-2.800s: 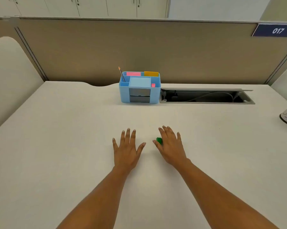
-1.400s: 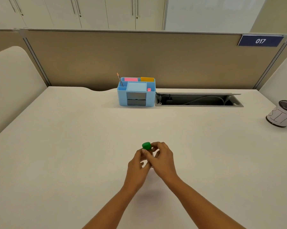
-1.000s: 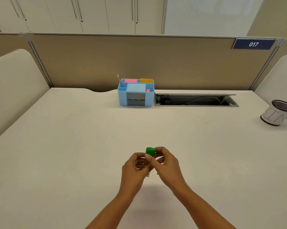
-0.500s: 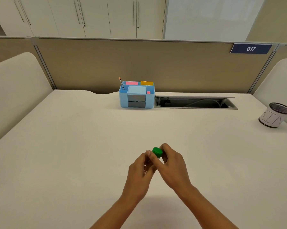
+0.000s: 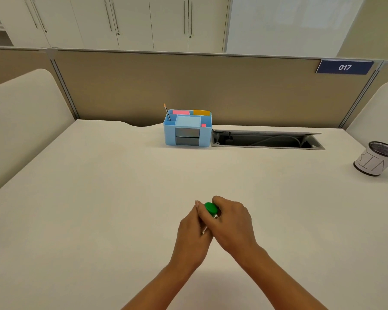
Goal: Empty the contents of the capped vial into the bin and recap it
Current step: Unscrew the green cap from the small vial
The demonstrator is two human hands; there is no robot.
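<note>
My 2 hands meet just below the centre of the frame, over a white desk (image 5: 99, 209). My right hand (image 5: 232, 224) is curled over the green cap (image 5: 210, 208) of a small vial (image 5: 207, 224), with the fingers wrapped around the cap's far side. My left hand (image 5: 194, 233) is closed around the vial's clear body below the cap, thumb pressed along it. Only a sliver of the clear body shows between my fingers, so I cannot tell what is inside. The cap sits on the vial, tilted toward the upper left of the frame. Both forearms run down to the bottom edge of the frame.

Well apart from my hands, at the right edge of the frame, stands a small round bin (image 5: 375, 158) with a dark mesh rim and a white paper band lettered "BIN". It stands upright on the desk.

Toward the upper centre of the frame, at the back of the desk, sits a light blue desk organiser (image 5: 187, 128) holding a pencil (image 5: 167, 111), pink and orange notes, and 2 grey drawers on its front. Just beside it on the right is an open cable tray (image 5: 267, 140) sunk into the desk. Behind runs a tan partition (image 5: 233, 90) with a dark blue sign (image 5: 344, 67) reading "017" in the upper right. White cabinets (image 5: 132, 21) fill the top of the frame.
</note>
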